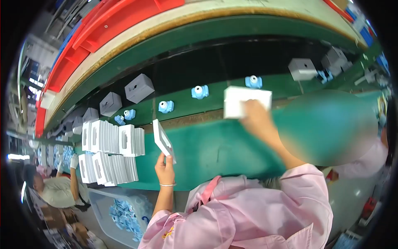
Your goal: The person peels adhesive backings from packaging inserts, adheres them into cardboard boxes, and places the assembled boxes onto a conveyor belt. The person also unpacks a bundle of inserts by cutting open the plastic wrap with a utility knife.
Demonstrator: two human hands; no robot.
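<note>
My left hand [165, 169] pinches the lower end of a thin white frame-like tray [163, 139], held tilted above the green work surface. My right hand [258, 118], slightly blurred, grips a white box [234, 103] over the far edge of the surface. Its fingertips are partly lost in the blur. Just behind that box sits a light-blue toy camera [253, 81]. More blue toy cameras [200, 92] stand in a row to its left. Left of my left hand are stacked white trays with cut-out windows [108, 137], in two rows.
Grey-white boxes with a dark hole [139, 88] line the dark back strip. Red bins [99, 35] stand on the upper shelf. A clear tub of blue parts [124, 213] is below left. One person [58, 191] works at far left, another [360, 159] at right.
</note>
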